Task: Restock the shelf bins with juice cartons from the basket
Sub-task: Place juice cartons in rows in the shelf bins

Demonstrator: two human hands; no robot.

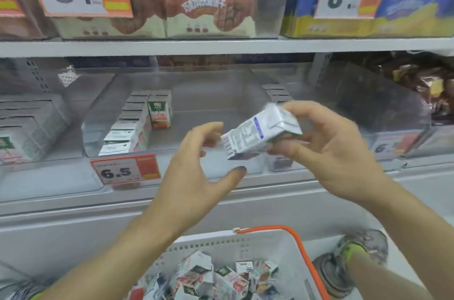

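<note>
— Where is the juice carton [261, 131]?
— In front of the clear plastic shelf bin [211, 113], a boxy, glossy white pack lying tilted, gripped by the right hand [326, 150].
— And the left hand [196, 164]?
— Spread open just left of it, holding nothing.
— Below?
— A white perforated basket [221, 243] with an orange handle, piled with cartons.

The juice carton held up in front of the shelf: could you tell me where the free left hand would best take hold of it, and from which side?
Probably by the barcode end of the juice carton. It lies tilted, that end pointing down-left toward the left hand, while the right hand grips the folded upper-right end. Coming from the left, thumb and fingers could pinch its two broad flat faces.
</note>
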